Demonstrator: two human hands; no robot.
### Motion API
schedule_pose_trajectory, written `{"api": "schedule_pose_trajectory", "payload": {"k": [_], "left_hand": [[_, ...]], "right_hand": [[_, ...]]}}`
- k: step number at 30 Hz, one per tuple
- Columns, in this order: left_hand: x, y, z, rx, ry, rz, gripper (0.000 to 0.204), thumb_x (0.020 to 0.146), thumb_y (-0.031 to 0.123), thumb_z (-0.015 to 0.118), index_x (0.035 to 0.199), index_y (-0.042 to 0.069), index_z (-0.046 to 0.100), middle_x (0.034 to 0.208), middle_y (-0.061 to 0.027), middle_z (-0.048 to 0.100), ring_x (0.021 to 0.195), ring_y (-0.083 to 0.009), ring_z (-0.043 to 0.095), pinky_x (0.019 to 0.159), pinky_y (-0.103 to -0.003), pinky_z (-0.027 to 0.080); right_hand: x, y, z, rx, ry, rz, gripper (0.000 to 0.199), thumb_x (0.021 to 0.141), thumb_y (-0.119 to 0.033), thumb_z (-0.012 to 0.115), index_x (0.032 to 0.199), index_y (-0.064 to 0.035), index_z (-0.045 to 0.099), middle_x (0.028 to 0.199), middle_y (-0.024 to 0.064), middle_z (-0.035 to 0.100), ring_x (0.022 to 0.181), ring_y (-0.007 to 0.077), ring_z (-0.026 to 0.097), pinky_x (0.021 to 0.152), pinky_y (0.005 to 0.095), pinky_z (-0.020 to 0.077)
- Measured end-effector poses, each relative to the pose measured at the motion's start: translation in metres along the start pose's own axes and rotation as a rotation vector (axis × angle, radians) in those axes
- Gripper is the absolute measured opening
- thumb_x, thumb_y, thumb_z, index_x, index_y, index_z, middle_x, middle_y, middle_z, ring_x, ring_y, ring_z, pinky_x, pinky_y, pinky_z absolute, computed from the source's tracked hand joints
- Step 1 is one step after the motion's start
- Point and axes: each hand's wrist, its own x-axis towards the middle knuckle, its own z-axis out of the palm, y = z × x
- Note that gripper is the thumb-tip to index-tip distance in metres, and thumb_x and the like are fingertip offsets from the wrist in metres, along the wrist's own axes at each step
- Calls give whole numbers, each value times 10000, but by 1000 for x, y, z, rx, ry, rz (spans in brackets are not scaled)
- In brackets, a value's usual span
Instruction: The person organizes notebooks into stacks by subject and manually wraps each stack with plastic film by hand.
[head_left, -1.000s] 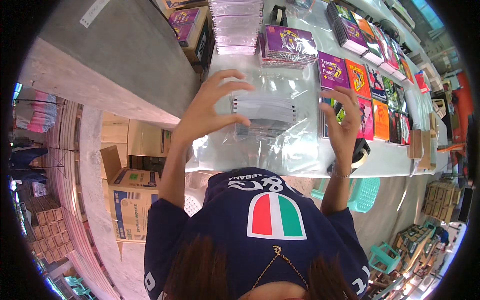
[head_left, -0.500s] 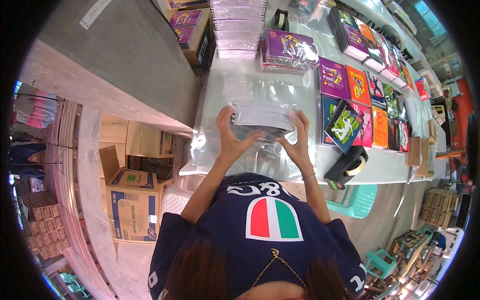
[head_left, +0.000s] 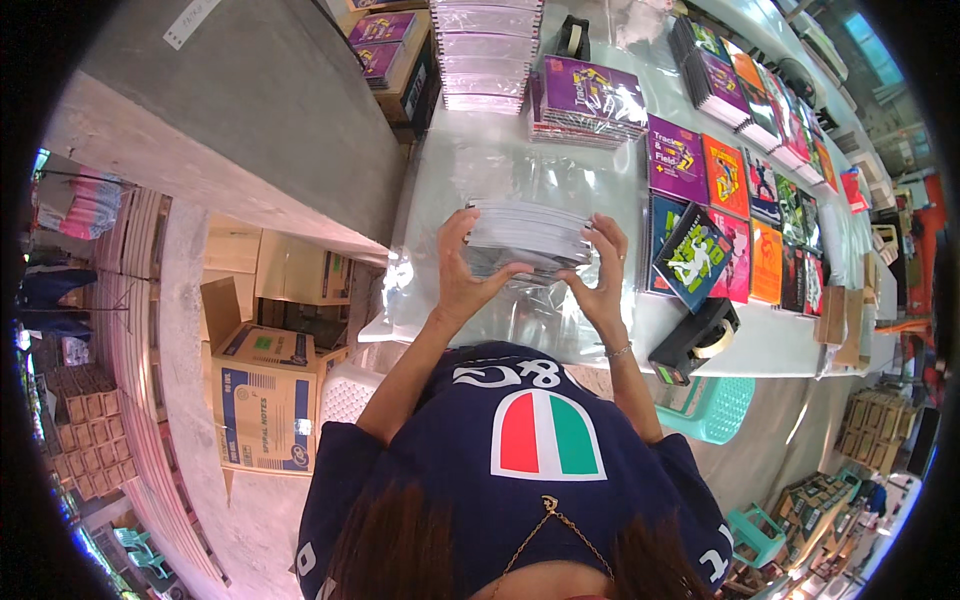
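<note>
Notebook stack point(head_left: 528, 228) near the front edge of the table point(head_left: 648, 312): left hand point(head_left: 462, 286) and right hand point(head_left: 602, 288) clamp its ends; I'd press evenly.

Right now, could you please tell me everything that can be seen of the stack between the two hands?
The stack looks like bound paper: pale, thin layers, gently bowed, with their white-grey edges showing. Small dark bits, perhaps binding, appear near its ends. The near side is greyer and shiny; whether that is a cover or plastic, I cannot tell. It sits lengthwise across the table, held between the left hand and the right hand, with both thumbs at its near side.
</note>
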Motion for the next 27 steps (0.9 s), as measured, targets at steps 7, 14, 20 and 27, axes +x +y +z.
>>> {"api": "schedule_pose_trajectory", "payload": {"k": [7, 14, 20, 27], "left_hand": [[7, 0, -11, 83, -174, -110, 680, 542, 100, 825, 1166, 114, 556, 1166, -88, 554, 1110, -292, 504, 973, -404, 375], [43, 12, -23, 188, -359, 114, 253, 628, 159, 783, 870, 136, 713, 895, 13, 648, 894, -206, 578, 852, -370, 416], [68, 14, -30, 173, -540, 50, 169, 669, 202, 783, 810, 125, 733, 814, 9, 657, 742, -181, 580, 665, -311, 463], [75, 10, -28, 169, -527, 60, 151, 713, 198, 764, 803, 92, 707, 780, -2, 652, 663, -188, 585, 607, -298, 474]], "right_hand": [[8, -9, -3, 35, -118, 54, 531, 658, -31, 758, 1163, -131, 632, 1375, 135, 349, 1223, 300, 443, 985, 409, 423], [12, -5, 5, 73, -89, 1, 443, 658, -6, 733, 1074, -152, 696, 1322, 136, 388, 1196, 293, 456, 974, 405, 408], [34, -13, -3, 149, -145, 50, 258, 700, -97, 769, 955, -129, 743, 1151, 103, 484, 1064, 241, 499, 881, 352, 417], [50, 2, -6, 366, -252, 194, 304, 726, -132, 776, 1015, -74, 704, 1041, 45, 495, 986, 170, 490, 874, 296, 387]]}}
